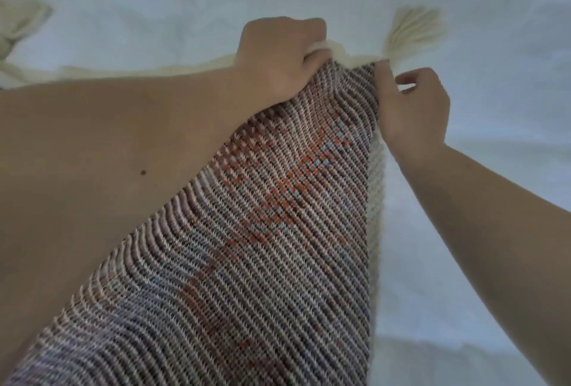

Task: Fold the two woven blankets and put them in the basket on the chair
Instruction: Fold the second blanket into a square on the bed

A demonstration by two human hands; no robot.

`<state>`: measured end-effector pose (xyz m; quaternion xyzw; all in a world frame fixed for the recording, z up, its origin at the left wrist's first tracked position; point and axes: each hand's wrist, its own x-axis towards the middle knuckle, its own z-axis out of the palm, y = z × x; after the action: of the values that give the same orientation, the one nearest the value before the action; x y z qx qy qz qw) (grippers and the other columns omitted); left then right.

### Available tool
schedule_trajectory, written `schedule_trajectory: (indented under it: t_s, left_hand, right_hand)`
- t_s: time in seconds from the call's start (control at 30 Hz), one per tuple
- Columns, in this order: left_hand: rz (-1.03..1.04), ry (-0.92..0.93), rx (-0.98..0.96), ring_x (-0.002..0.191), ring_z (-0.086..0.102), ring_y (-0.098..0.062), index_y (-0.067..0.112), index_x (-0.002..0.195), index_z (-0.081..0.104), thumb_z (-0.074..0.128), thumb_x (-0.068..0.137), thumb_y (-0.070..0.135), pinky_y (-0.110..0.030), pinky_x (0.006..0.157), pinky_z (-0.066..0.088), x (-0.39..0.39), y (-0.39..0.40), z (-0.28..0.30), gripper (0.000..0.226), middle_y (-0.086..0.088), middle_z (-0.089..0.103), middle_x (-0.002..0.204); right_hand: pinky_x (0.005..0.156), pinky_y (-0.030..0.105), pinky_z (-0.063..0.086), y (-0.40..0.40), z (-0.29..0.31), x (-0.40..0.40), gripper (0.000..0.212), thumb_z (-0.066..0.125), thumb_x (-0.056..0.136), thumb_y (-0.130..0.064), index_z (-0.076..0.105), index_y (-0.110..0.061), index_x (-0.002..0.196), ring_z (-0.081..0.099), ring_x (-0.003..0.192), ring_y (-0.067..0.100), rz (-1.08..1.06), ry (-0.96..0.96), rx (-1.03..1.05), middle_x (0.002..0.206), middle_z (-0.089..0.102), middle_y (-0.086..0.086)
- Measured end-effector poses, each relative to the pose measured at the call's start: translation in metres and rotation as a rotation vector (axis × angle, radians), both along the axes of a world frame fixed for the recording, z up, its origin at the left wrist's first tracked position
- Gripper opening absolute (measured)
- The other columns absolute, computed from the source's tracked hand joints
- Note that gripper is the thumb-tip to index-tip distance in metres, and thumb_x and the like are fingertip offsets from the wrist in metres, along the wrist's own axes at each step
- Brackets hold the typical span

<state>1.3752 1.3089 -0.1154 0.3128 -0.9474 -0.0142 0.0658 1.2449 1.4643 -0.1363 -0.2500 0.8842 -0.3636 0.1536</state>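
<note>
Now blanket (247, 246) corner between hands (346, 76)

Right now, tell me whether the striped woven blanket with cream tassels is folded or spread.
Neither folded flat nor spread: the striped woven blanket hangs lifted, left hand and right hand gripping its top edge above the white sheet.

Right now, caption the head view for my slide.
Both hands, left hand and right hand, grip the woven blanket near its cream tassel.

Dim bluish light, soft shadows, wide-angle stretch at edges (background blurred)
</note>
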Motion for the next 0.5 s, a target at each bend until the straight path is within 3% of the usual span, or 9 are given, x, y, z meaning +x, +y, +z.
schedule_trajectory:
  t_s: [0.07, 0.13, 0.23, 0.33, 0.43, 0.5]
  left_hand:
    - [-0.072, -0.047, -0.059, 0.068, 0.049, -0.023, 0.021, 0.108, 0.052, 0.031, 0.105, 0.053, -0.033, 0.064, 0.034, -0.005, 0.002, -0.002, 0.039, 0.005, 0.049, 0.073]
    - [-0.093, -0.106, -0.059, 0.059, 0.045, -0.018, 0.02, 0.1, 0.05, 0.03, 0.104, 0.056, -0.031, 0.057, 0.032, -0.006, 0.005, -0.007, 0.041, 0.006, 0.047, 0.068]
    - [-0.017, -0.198, 0.087, 0.06, 0.046, -0.015, 0.021, 0.087, 0.047, 0.027, 0.101, 0.064, -0.029, 0.054, 0.031, 0.004, 0.004, -0.015, 0.049, 0.004, 0.05, 0.07]
    - [0.108, -0.252, 0.234, 0.071, 0.053, -0.017, 0.023, 0.092, 0.053, 0.03, 0.096, 0.071, -0.031, 0.063, 0.04, 0.032, -0.005, -0.023, 0.053, 0.005, 0.055, 0.078]
    - [0.124, -0.274, 0.152, 0.07, 0.055, -0.02, 0.021, 0.084, 0.052, 0.028, 0.097, 0.07, -0.031, 0.061, 0.04, 0.052, -0.011, -0.028, 0.056, 0.003, 0.054, 0.073]
    - [0.078, -0.246, 0.026, 0.061, 0.049, -0.018, 0.02, 0.08, 0.045, 0.026, 0.098, 0.069, -0.03, 0.053, 0.033, 0.052, -0.013, -0.026, 0.055, 0.003, 0.05, 0.068]
  right_hand:
    - [0.058, 0.029, 0.034, -0.001, 0.001, 0.001, 0.04, 0.056, 0.087, -0.057, 0.053, -0.02, 0.075, 0.046, 0.058, 0.008, 0.074, -0.015, 0.101, 0.067, 0.049, -0.009]
    - [0.054, 0.03, 0.037, -0.005, 0.001, 0.0, 0.037, 0.061, 0.084, -0.045, 0.05, -0.016, 0.063, 0.046, 0.053, 0.018, 0.149, -0.039, 0.18, 0.059, 0.048, 0.0]
    - [0.065, 0.035, 0.044, -0.01, 0.002, -0.011, 0.02, 0.054, 0.086, -0.028, 0.059, -0.011, 0.076, 0.056, 0.072, 0.027, 0.1, -0.008, 0.204, 0.073, 0.056, 0.006]
    - [0.075, 0.04, 0.045, -0.009, 0.003, -0.019, 0.013, 0.048, 0.092, -0.024, 0.052, -0.012, 0.09, 0.052, 0.083, 0.026, -0.089, -0.07, 0.061, 0.088, 0.052, 0.006]
    - [0.078, 0.04, 0.045, -0.01, 0.001, -0.015, 0.011, 0.047, 0.098, -0.025, 0.046, -0.014, 0.095, 0.047, 0.083, 0.022, -0.136, -0.084, -0.025, 0.091, 0.049, 0.003]
    - [0.068, 0.032, 0.039, -0.014, 0.002, -0.009, 0.013, 0.044, 0.101, -0.025, 0.041, -0.013, 0.096, 0.042, 0.073, 0.015, -0.146, -0.062, -0.086, 0.081, 0.043, -0.003]
